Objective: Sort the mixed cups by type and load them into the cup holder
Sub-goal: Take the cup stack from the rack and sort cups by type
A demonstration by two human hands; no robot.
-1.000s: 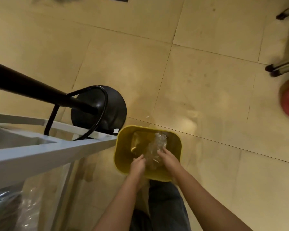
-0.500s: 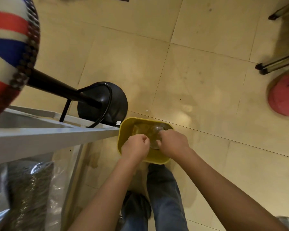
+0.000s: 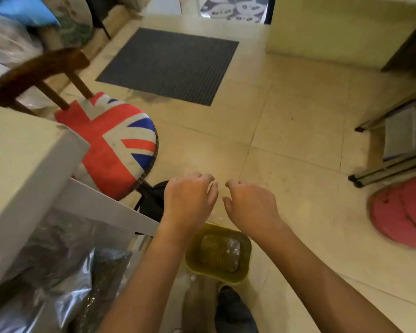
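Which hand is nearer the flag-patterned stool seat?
Left. The left hand hangs just right of the flag stool seat; the right hand is farther right, beyond the left.

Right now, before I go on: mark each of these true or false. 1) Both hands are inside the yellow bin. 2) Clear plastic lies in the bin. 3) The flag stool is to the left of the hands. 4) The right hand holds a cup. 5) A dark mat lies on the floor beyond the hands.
1) False. The left hand and right hand are raised above the floor, clear of the yellow bin.
2) True. Crumpled clear plastic lies inside it.
3) True. The flag stool is to their left.
4) False. Its fingers are loosely curled and hold nothing.
5) True. The mat lies farther off.
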